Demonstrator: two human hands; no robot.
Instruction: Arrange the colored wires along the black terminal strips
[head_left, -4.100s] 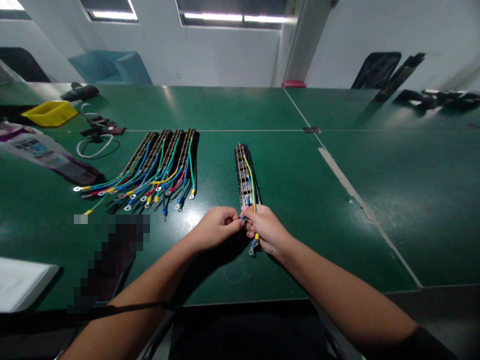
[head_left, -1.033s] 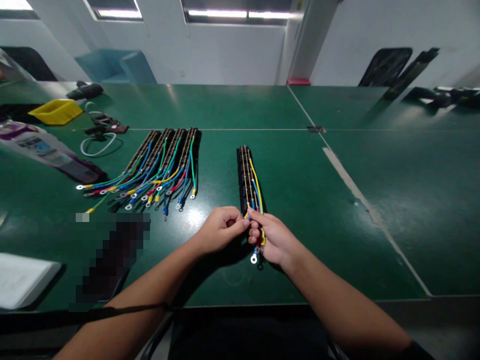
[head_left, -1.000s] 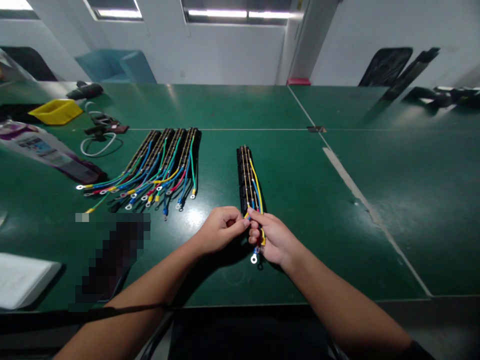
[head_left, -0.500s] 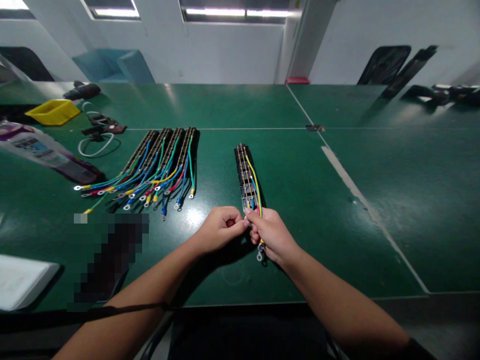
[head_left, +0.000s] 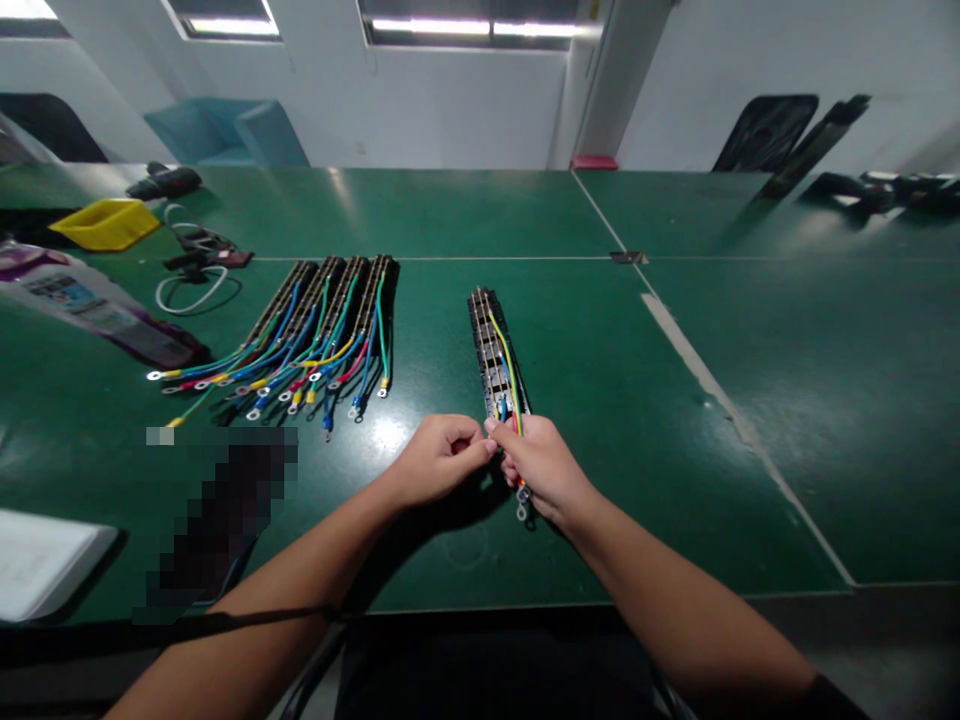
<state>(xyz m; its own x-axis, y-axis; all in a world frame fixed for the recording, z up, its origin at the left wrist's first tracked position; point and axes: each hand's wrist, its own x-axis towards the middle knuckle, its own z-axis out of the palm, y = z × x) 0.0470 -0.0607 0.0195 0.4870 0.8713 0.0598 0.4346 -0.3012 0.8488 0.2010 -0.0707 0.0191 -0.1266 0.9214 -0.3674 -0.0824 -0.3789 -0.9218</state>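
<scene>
A black terminal block strip (head_left: pixel 491 345) with metal contacts lies on the green table, pointing away from me. Yellow, blue and red wires (head_left: pixel 508 365) run along it toward me. My right hand (head_left: pixel 541 462) is closed around these wires at the strip's near end, and their metal ring terminals (head_left: pixel 522 508) stick out below the fist. Thumb and forefinger of my left hand (head_left: pixel 442 458) are pinched together beside the right thumb. Whatever sits between those left fingertips is too small and hidden to name.
Several similar terminal strips (head_left: pixel 330 300) with coloured ring-terminal wires lie left of centre. Farther left are a bottle on its side (head_left: pixel 97 310), a yellow bin (head_left: pixel 109 224), a white cable (head_left: pixel 191 300) and a power drill (head_left: pixel 165 182). A blurred dark object (head_left: pixel 225 510) and a white box (head_left: pixel 52 560) lie nearer.
Both hands stay almost in place at the strip's near end. The right thumb has shifted slightly left, and the ring terminals below the fist have moved a little.
</scene>
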